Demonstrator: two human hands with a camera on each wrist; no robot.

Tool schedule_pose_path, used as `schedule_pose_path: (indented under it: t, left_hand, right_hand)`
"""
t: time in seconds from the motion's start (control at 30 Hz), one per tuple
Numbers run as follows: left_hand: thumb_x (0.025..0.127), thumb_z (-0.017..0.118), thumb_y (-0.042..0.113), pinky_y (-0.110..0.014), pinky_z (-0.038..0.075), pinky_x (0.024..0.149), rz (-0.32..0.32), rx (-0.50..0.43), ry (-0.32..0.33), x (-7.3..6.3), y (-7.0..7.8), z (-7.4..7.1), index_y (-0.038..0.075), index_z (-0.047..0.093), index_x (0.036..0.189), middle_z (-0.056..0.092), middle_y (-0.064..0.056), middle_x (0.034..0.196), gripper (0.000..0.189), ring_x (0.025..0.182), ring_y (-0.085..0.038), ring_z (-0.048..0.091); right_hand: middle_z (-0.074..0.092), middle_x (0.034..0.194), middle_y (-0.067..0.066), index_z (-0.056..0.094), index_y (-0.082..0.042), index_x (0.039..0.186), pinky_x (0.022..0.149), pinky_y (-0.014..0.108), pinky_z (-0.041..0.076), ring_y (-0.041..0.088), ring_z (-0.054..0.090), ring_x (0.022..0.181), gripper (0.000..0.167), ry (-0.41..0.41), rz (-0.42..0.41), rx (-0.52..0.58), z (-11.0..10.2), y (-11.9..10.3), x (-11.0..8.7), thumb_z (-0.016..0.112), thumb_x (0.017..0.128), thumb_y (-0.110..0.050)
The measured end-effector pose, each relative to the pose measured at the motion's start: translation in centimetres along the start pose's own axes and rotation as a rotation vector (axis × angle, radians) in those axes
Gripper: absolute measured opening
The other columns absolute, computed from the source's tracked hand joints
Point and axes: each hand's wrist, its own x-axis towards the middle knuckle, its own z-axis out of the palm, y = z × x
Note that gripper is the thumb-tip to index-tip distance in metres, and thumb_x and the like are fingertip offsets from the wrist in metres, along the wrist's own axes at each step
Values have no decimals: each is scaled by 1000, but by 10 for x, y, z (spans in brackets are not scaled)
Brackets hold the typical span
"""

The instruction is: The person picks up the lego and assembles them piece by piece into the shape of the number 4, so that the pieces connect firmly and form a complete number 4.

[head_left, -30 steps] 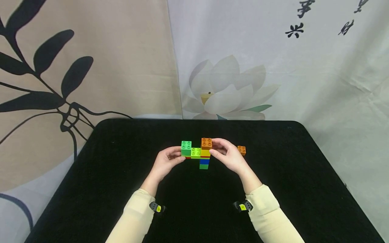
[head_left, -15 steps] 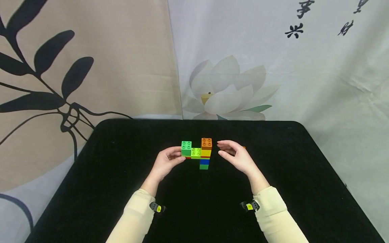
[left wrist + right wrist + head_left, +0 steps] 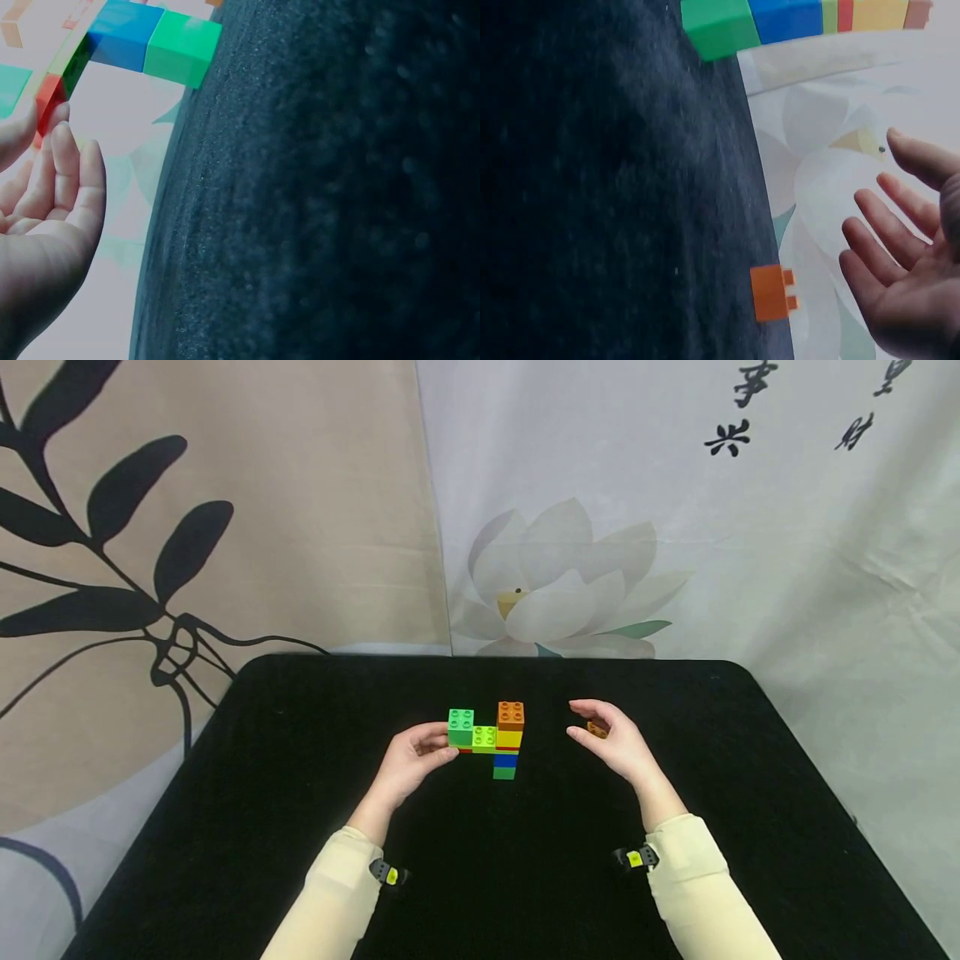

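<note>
A toy brick structure (image 3: 484, 738) stands near the middle of the table. Its right column shows an orange brick (image 3: 511, 716) on top, then yellow, with blue and green bricks below. A green brick (image 3: 461, 727) sits at its left end. My left hand (image 3: 411, 757) pinches that left end; the left wrist view shows the thumb and fingers at a red brick (image 3: 49, 106). To the right, my right hand (image 3: 618, 745) has relaxed, spread fingers and holds nothing. A loose orange brick (image 3: 769, 292) lies on the table, partly hidden behind the right hand in the head view.
Black cloth covers the table (image 3: 480, 877), whose far edge meets a hanging printed backdrop (image 3: 570, 568) with a lotus flower and leaves. Each wrist carries a small camera strapped by the sleeve.
My right hand has let go of the structure's right column and moved right, over by the loose orange brick. The left hand and the structure have stayed in place.
</note>
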Motion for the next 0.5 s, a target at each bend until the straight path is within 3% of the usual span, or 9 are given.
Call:
schedule_pose_path:
  t: [0.3,0.5]
  left_hand:
    - [91,72,8,-36,53,87,8,-6,-5,1,-1,0,3,66,122,71,-10,107,32,99,-24,66]
    - [91,72,9,-35,53,86,16,-4,-9,1,-2,0,2,66,122,71,-12,107,33,98,-25,65]
  right_hand:
    - [48,142,20,53,-4,139,109,57,31,39,43,131,52,4,61,-107,-10,19,6,70,94,-22]
    - [43,148,22,49,-2,142,112,58,26,40,35,138,57,-12,50,-153,-14,32,10,71,93,-20]
